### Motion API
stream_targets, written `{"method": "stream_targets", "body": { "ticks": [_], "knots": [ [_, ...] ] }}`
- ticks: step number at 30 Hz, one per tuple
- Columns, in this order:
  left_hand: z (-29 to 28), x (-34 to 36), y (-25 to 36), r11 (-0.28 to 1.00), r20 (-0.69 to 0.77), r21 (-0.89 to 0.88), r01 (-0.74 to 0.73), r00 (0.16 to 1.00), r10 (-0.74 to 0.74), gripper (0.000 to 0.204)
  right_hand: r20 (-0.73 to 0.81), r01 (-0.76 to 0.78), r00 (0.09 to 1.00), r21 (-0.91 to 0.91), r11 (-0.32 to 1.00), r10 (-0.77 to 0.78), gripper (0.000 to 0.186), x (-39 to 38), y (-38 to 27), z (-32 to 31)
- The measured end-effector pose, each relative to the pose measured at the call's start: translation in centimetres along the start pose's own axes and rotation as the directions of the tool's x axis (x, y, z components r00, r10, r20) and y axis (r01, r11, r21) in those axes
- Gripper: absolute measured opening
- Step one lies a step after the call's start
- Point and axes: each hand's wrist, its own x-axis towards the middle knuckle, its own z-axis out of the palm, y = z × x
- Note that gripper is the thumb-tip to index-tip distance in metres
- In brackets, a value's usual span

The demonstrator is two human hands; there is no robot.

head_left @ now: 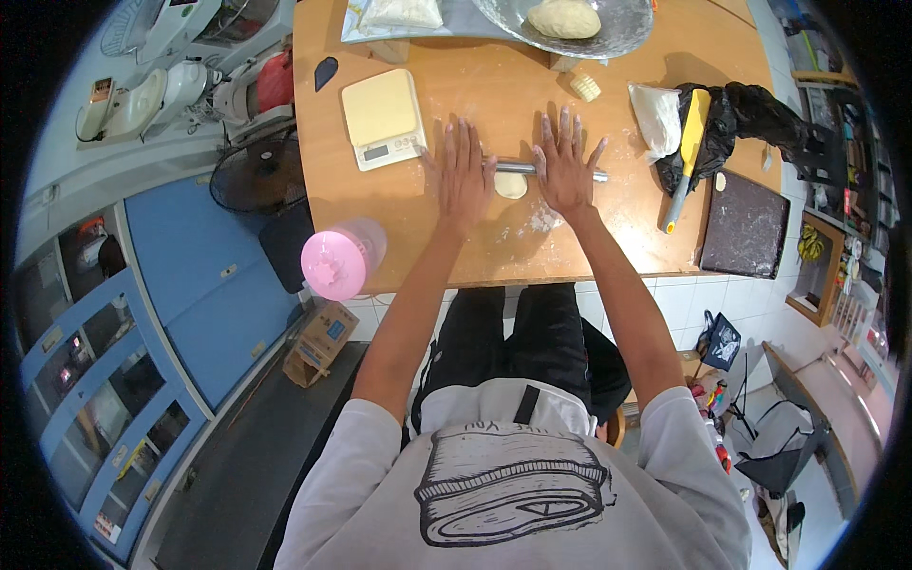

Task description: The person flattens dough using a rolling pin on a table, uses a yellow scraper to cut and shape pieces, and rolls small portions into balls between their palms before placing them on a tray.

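Note:
A steel rolling pin [516, 167] lies crosswise on the wooden table over a small flat round of pale dough [510, 186]. My left hand [462, 179] rests on the pin's left end and my right hand [566, 169] on its right part, both palms down with fingers stretched out. Left of my left hand is a pale yellow digital scale [380, 106]. Above my right hand stands a small ridged pale piece [585, 87]. Flour dusts the table [646, 255] around my hands.
A metal bowl of dough [617, 28] and a tray with white powder [366, 28] sit at the back. A pink jug [334, 261] stands front left. Right are a white bag [654, 119], black plastic [736, 119], a yellow spatula [695, 123] and a dark baking tray [746, 230].

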Motion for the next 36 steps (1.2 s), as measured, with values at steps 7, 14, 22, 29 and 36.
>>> {"method": "stream_targets", "body": {
  "ticks": [7, 14, 22, 29, 36],
  "knots": [
    [-1.1, -8.0, 1.5, 0.999, 0.048, -0.012, -0.038, 0.998, 0.038, 0.073, 0.158, 0.056, 0.986, 0.039, 0.998, -0.061, 0.061, -6.5, -0.2, -1.7],
    [-0.7, -13.2, 1.8, 0.997, 0.220, -0.058, 0.055, 0.975, -0.041, 0.071, 0.211, 0.073, 0.971, 0.175, 0.982, -0.110, 0.062, -10.0, -0.9, -2.8],
    [-2.1, -6.9, 2.1, 1.000, 0.092, -0.014, -0.023, 0.995, 0.024, 0.068, 0.081, 0.040, 0.996, 0.041, 0.998, -0.043, 0.061, -4.1, 0.1, -1.4],
    [-0.2, 1.5, -0.4, 0.999, -0.030, -0.011, -0.034, 0.999, 0.034, 0.064, -0.040, 0.020, 0.999, 0.026, 0.999, -0.019, 0.060, 2.7, 0.1, 0.3],
    [-1.1, -3.2, 0.7, 0.982, -0.145, -0.161, -0.094, 0.987, 0.071, 0.067, 0.038, 0.017, 0.999, 0.090, 0.996, -0.021, 0.061, -0.9, -0.2, -0.3]
  ]
}}
